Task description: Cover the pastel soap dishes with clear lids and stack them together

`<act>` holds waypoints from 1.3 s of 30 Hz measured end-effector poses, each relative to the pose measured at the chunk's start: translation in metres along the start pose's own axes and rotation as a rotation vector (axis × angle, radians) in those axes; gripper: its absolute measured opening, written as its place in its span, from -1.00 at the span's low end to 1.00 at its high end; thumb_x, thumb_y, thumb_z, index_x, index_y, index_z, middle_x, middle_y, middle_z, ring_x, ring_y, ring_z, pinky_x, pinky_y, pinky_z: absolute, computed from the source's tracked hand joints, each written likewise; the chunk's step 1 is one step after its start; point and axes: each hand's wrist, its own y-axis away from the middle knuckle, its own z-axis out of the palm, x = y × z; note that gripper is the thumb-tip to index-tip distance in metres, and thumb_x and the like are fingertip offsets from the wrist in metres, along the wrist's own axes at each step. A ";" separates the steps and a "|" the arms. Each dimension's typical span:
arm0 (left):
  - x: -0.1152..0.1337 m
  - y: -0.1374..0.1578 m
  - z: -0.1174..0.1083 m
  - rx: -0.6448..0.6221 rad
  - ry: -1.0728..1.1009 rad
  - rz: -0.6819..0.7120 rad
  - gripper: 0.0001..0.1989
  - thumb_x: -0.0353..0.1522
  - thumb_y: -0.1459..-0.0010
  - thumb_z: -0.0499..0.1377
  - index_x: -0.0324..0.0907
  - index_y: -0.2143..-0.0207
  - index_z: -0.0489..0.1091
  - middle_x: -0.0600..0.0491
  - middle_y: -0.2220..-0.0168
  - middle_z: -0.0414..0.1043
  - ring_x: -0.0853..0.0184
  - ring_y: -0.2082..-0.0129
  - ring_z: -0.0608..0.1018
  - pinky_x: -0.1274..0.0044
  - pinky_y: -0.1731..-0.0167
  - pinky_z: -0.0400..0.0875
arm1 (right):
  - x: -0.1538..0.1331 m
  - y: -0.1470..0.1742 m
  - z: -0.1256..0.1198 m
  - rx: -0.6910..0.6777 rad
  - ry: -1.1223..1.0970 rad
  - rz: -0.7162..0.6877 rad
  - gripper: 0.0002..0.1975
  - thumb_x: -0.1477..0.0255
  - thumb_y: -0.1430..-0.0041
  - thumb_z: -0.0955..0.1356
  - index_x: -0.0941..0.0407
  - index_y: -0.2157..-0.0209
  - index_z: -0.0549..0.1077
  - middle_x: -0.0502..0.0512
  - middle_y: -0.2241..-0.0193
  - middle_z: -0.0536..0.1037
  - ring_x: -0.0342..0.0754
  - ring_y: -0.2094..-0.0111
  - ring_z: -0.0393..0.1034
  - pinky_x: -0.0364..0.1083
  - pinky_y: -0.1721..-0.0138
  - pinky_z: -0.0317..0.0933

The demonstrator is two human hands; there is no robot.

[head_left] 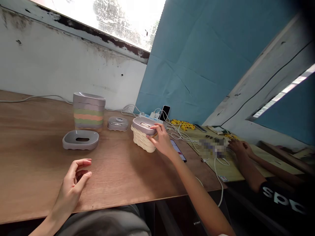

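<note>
Two hands worked apart in the head view: the right hand (161,139) pinched the grey lid (144,125) atop the cream box (142,141), steadying it; the left hand (75,178) hovered half-curled, empty, above the table (36,131).

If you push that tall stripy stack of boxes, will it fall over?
The stripy stack looks taller than wide, made of separate layers, so a high push might tip it or slide the layers apart. It looks like thin plastic, so probably light. A low push should likely slide it along the wooden table.
</note>
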 end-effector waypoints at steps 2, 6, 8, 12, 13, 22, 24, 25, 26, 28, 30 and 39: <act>0.000 0.000 0.000 -0.005 -0.001 -0.002 -0.64 -0.11 0.07 0.21 -0.10 0.26 0.33 -0.01 0.09 0.40 0.13 0.12 0.46 0.40 0.18 0.38 | 0.000 -0.003 0.004 0.019 0.006 0.009 -0.70 0.36 -0.07 0.41 0.08 0.16 0.31 0.22 0.05 0.30 0.10 0.03 0.36 0.07 0.07 0.29; 0.003 0.000 0.001 -0.010 0.007 -0.017 -0.64 -0.11 0.09 0.21 -0.10 0.27 0.33 0.00 0.09 0.40 0.15 0.13 0.46 0.42 0.19 0.39 | 0.001 -0.008 0.009 0.052 0.016 0.022 -0.71 0.34 -0.05 0.41 0.10 0.21 0.31 0.21 0.11 0.31 0.11 0.07 0.36 0.07 0.10 0.30; 0.003 -0.001 0.001 -0.007 0.007 -0.012 -0.64 -0.12 0.11 0.21 -0.10 0.28 0.33 -0.01 0.11 0.41 0.14 0.14 0.47 0.41 0.19 0.39 | 0.002 -0.009 0.010 0.072 0.015 0.023 -0.72 0.35 -0.04 0.42 0.10 0.23 0.31 0.20 0.13 0.32 0.10 0.08 0.36 0.06 0.11 0.30; -0.002 -0.001 0.000 -0.013 -0.001 0.016 -0.67 -0.12 0.06 0.20 -0.10 0.28 0.34 -0.01 0.10 0.41 0.15 0.14 0.47 0.42 0.19 0.39 | 0.003 -0.007 0.011 0.118 0.011 0.015 -0.73 0.37 -0.01 0.43 0.08 0.26 0.31 0.17 0.15 0.33 0.08 0.10 0.36 0.03 0.13 0.30; -0.003 -0.001 0.000 -0.018 0.000 0.023 -0.68 -0.12 0.03 0.19 -0.10 0.27 0.34 0.00 0.09 0.40 0.17 0.15 0.47 0.43 0.20 0.39 | 0.003 -0.006 0.011 0.130 0.010 0.012 -0.73 0.37 0.00 0.43 0.08 0.26 0.31 0.16 0.16 0.33 0.08 0.11 0.36 0.03 0.13 0.30; -0.008 -0.001 0.000 -0.046 -0.025 0.028 -0.68 -0.13 0.00 0.20 -0.10 0.24 0.33 0.00 0.10 0.41 0.21 0.21 0.48 0.47 0.27 0.42 | 0.007 -0.005 0.011 0.268 -0.010 -0.032 -0.73 0.36 0.01 0.41 0.08 0.28 0.29 0.17 0.17 0.34 0.08 0.09 0.35 0.04 0.12 0.28; -0.007 -0.001 0.000 -0.056 -0.020 0.013 -0.65 -0.11 0.00 0.21 -0.10 0.23 0.33 -0.01 0.08 0.40 0.19 0.18 0.48 0.46 0.28 0.42 | 0.001 -0.005 0.007 0.363 -0.028 -0.076 -0.72 0.36 0.01 0.41 0.07 0.27 0.28 0.19 0.14 0.33 0.09 0.05 0.32 0.07 0.07 0.26; -0.005 -0.001 -0.001 -0.064 -0.016 0.004 -0.64 -0.09 -0.01 0.21 -0.10 0.21 0.32 0.00 0.07 0.39 0.17 0.16 0.48 0.46 0.27 0.42 | -0.005 -0.003 0.006 0.424 -0.046 -0.110 -0.72 0.37 0.01 0.41 0.07 0.27 0.28 0.19 0.13 0.32 0.09 0.04 0.31 0.08 0.05 0.25; -0.004 0.000 0.000 -0.068 -0.011 -0.001 -0.62 -0.07 -0.01 0.20 -0.09 0.19 0.32 0.00 0.06 0.38 0.15 0.11 0.47 0.45 0.24 0.41 | -0.012 -0.001 0.004 0.478 -0.074 -0.145 -0.71 0.38 0.01 0.42 0.07 0.26 0.28 0.19 0.13 0.33 0.09 0.04 0.31 0.09 0.05 0.24; -0.001 0.001 0.001 -0.067 0.009 0.007 -0.57 -0.05 -0.03 0.20 -0.07 0.12 0.30 -0.01 0.01 0.36 0.10 0.00 0.42 0.40 0.14 0.38 | -0.031 0.008 0.006 0.513 -0.171 -0.214 -0.70 0.39 0.03 0.43 0.06 0.25 0.29 0.18 0.13 0.34 0.07 0.06 0.33 0.09 0.04 0.25; 0.003 0.003 0.003 -0.058 0.026 0.040 -0.49 -0.05 -0.03 0.21 -0.05 0.01 0.25 -0.02 -0.09 0.30 0.06 -0.11 0.34 0.33 0.01 0.30 | -0.052 0.022 0.013 0.408 -0.313 -0.273 -0.66 0.38 0.06 0.44 0.05 0.23 0.30 0.16 0.12 0.37 0.06 0.06 0.34 0.08 0.06 0.26; 0.015 0.010 0.007 -0.210 -0.152 0.079 -0.15 -0.06 0.10 0.30 0.00 -0.22 0.07 -0.03 -0.16 0.25 0.04 -0.06 0.43 0.33 0.03 0.41 | -0.090 0.084 0.046 -0.332 -0.593 -0.306 -0.68 0.25 0.03 0.46 -0.03 0.22 0.41 0.15 0.06 0.46 0.04 0.06 0.43 -0.04 0.06 0.34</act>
